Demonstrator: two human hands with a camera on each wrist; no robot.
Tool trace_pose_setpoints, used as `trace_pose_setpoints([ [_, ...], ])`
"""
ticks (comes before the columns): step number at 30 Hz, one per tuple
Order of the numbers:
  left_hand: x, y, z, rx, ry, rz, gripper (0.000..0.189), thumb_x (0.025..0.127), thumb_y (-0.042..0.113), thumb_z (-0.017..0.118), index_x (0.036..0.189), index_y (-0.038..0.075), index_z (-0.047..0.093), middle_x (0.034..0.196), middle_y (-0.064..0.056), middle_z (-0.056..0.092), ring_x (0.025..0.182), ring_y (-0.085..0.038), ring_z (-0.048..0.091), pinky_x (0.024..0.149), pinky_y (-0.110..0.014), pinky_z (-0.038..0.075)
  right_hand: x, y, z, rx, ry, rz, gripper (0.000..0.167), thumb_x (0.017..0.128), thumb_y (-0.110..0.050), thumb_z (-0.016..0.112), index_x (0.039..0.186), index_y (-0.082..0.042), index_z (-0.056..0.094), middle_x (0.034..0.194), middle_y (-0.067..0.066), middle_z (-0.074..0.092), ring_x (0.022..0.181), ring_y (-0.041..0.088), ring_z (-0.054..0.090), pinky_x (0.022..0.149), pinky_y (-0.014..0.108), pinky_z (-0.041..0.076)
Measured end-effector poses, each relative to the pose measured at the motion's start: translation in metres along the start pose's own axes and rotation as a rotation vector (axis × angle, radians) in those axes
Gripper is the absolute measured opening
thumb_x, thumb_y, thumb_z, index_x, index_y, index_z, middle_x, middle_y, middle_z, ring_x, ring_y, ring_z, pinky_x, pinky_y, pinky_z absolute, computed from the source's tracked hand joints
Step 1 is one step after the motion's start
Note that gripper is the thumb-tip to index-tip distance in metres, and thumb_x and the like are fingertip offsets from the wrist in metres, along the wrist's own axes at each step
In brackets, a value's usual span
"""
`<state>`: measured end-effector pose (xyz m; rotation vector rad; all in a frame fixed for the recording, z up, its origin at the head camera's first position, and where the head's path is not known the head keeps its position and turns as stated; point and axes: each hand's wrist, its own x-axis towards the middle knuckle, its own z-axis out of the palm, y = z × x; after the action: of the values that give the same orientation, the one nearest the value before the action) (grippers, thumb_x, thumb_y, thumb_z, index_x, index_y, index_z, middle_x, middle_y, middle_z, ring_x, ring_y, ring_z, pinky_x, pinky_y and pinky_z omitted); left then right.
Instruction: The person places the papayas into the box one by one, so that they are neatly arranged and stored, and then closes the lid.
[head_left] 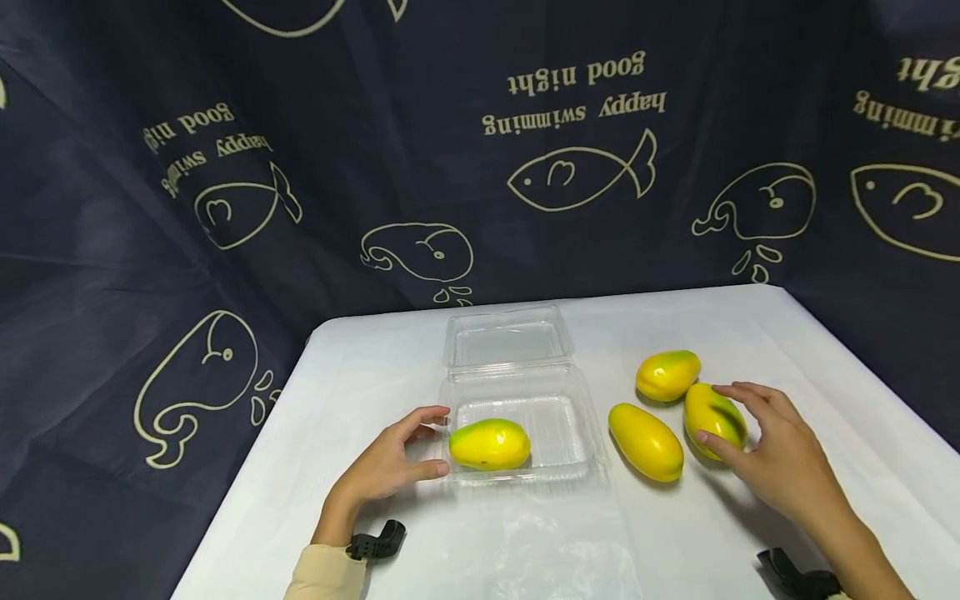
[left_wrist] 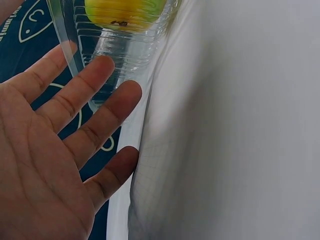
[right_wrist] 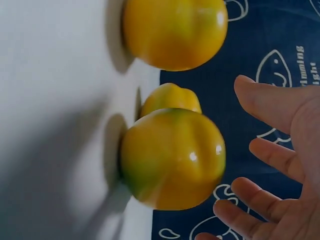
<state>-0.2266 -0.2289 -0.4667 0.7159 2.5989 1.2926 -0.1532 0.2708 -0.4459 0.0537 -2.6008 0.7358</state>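
A clear plastic clamshell box (head_left: 555,433) lies with its lid (head_left: 506,337) folded back. One yellow-green mango (head_left: 489,444) rests inside the box, at the front left. My left hand (head_left: 386,458) is at the box's left side, fingers spread, fingertips right at the clear wall in the left wrist view. On the right, my right hand (head_left: 783,454) spreads thumb and fingers about another mango (head_left: 712,421); the right wrist view shows a gap between the palm and this mango (right_wrist: 172,160). Two more mangoes lie beside it, one nearer the box (head_left: 647,442) and one farther back (head_left: 667,375).
A white cover (head_left: 375,358) lies over the table. Dark blue cloth (head_left: 420,133) with fish and whale drawings hangs behind and to the sides. Black wrist devices show on the left wrist (head_left: 377,542) and the right wrist (head_left: 795,575).
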Motion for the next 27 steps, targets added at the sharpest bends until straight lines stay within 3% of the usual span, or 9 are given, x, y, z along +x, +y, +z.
trace_pose_setpoints([
  [13,0.000,0.000,0.000,0.009,0.006,-0.008,0.079,0.079,0.036,0.085,0.148,0.026,0.046,0.144,0.002,0.056,0.126,-0.023,0.058,0.111,-0.055,0.041,0.000,0.017,0.012,-0.022,-0.096,-0.020,0.076,0.076,-0.038,0.088,0.136,-0.003,0.057,0.140,0.032,0.042,0.121,0.055,0.044,0.088,0.074,0.041],
  [27,0.000,0.000,0.000,0.004,0.003,-0.015,0.078,0.080,0.034,0.086,0.147,0.027,0.047,0.144,0.004,0.055,0.126,-0.022,0.058,0.113,-0.056,0.039,0.002,0.019,0.019,0.006,-0.092,-0.056,0.074,0.075,-0.027,0.089,0.136,-0.003,0.056,0.138,0.032,0.043,0.119,0.054,0.046,0.086,0.071,0.043],
])
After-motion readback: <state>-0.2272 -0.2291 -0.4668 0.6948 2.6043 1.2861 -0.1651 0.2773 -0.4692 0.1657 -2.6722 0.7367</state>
